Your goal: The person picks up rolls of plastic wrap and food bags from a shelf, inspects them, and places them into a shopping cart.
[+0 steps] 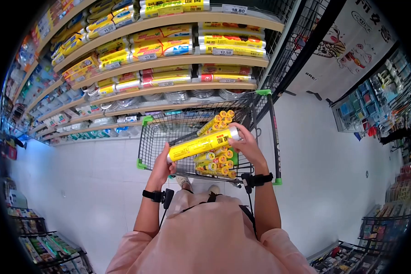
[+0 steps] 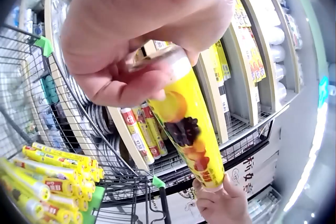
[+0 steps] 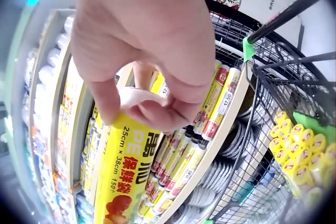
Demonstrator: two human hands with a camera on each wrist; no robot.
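Holds one yellow roll (image 1: 201, 146) in both hands, up over a wire shopping cart (image 1: 150, 150). Slants from about 8 o'clock to 2 o'clock in the head view, whitish at both ends. Bears printed fruit and, in the right wrist view, red characters beside "PE" and "25cm x 38cm".

Clasped at the 8 o'clock end by the left hand (image 1: 162, 166), with fingers and thumb curled on the whitish tip. Pinched at the 2 o'clock end by the right hand (image 1: 246, 144), between thumb and bent fingers. Gripped, then, from both ends at once.

Heaped in the cart underneath with more yellow rolls (image 1: 221, 160), one bunch toward 1 o'clock of the held roll and another toward 5 o'clock, partly covered by it from above. Backed there by a green panel (image 3: 315, 124). Fitted at the cart's corners with green caps (image 1: 147, 119), among them at 10 and 4 o'clock.

Strapped at each wrist with a black band (image 1: 262, 179); dressed in a pale pink top (image 1: 210, 237) at 6 o'clock.

Bordered from 9 to 12 o'clock by shelves (image 1: 251, 20) of packaged rolls (image 1: 162, 48), tagged with prices such as 12.50 and 18.80. Stacked lower down with silvery dishes (image 3: 241, 140). Hung toward 2 o'clock with a white banner (image 1: 342, 50) of cartoon drawings. Floored all round in pale tile (image 1: 315, 146).
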